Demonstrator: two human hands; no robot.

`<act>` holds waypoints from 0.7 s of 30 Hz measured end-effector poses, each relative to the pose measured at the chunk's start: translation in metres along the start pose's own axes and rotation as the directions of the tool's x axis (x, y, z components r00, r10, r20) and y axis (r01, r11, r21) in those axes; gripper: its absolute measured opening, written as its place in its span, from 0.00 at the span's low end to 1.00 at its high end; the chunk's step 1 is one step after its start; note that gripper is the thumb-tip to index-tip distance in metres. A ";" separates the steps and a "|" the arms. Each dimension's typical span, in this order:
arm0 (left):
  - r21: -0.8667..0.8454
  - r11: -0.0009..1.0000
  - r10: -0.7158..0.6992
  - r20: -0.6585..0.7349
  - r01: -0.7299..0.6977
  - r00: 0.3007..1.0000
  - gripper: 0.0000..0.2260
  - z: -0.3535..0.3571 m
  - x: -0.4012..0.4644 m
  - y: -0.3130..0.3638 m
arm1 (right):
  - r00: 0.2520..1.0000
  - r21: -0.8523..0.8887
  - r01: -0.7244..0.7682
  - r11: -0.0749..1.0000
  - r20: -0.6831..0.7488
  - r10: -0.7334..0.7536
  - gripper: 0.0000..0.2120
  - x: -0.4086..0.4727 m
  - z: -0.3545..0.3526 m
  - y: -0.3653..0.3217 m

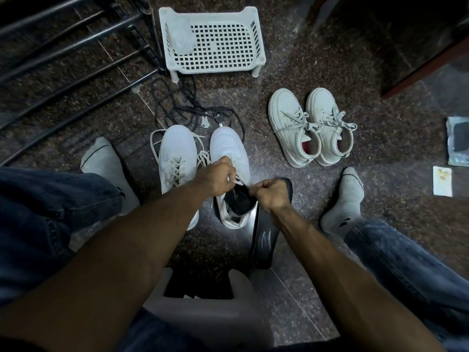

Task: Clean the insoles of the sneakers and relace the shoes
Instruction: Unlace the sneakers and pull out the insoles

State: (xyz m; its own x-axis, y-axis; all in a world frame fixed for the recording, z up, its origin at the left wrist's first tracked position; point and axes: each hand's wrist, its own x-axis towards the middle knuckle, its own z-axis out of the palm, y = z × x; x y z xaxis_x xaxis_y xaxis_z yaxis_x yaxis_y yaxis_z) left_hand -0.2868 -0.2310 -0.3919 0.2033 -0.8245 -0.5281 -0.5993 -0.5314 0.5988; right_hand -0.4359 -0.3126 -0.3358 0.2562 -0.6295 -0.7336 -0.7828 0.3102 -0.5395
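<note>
Two white sneakers stand side by side on the floor between my feet. The left sneaker [177, 158] is laced with a pale lace. Over the right sneaker [229, 148], which has no lace across its front, both my hands hover. My left hand [215, 177] is closed, pinching a thin lace end at the shoe's opening. My right hand [272, 195] is a fist, gripping the dark tongue or lace at the same opening; which one I cannot tell. A black insole [264, 242] lies on the floor just right of this shoe, partly under my right wrist.
Loose black laces [177, 107] sprawl beyond the sneakers' toes. A second, laced white pair [312, 125] sits to the right. A white plastic rack [213, 39] stands further off, dark metal bars at left. Papers [442, 184] lie at right. I sit on a pale stool [203, 308].
</note>
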 end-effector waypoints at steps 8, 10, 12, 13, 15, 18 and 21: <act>0.065 0.996 -0.066 -0.001 0.066 0.998 0.02 -0.004 0.000 0.009 | 0.979 -0.246 0.022 0.969 0.201 0.029 0.12 -0.045 -0.053 -0.036; 0.072 0.993 -0.088 -0.004 0.088 0.996 0.02 -0.004 0.000 0.011 | 0.972 -0.333 0.018 0.943 0.229 0.063 0.12 -0.051 -0.067 -0.041; 0.080 0.993 -0.092 0.001 0.092 0.996 0.01 -0.005 0.000 0.011 | 0.967 -0.403 0.023 0.915 0.242 0.082 0.11 -0.053 -0.081 -0.046; 0.087 0.992 -0.090 0.007 0.089 0.996 0.01 -0.005 0.000 0.011 | 0.965 -0.432 0.028 0.901 0.247 0.088 0.09 -0.053 -0.089 -0.049; 0.106 0.990 -0.091 0.021 0.088 0.996 0.01 -0.006 -0.002 0.012 | 0.963 -0.465 0.039 0.884 0.254 0.091 0.03 -0.053 -0.109 -0.055; 0.098 0.990 -0.097 0.005 0.096 0.995 0.02 -0.005 -0.003 0.012 | 0.955 -0.471 0.082 0.878 0.288 0.066 0.03 -0.050 -0.147 -0.065; 0.090 0.990 -0.110 -0.001 0.110 0.994 0.02 -0.008 -0.005 0.011 | 0.957 -0.462 0.100 0.881 0.287 0.042 0.10 -0.044 -0.183 -0.071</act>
State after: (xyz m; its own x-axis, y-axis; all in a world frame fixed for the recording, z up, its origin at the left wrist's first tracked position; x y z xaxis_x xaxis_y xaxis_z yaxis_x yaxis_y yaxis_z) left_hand -0.2883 -0.2341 -0.3777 0.2689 -0.7610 -0.5903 -0.6406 -0.5990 0.4804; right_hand -0.4951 -0.4374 -0.1893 0.3751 -0.3847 -0.8434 -0.9262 -0.1182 -0.3580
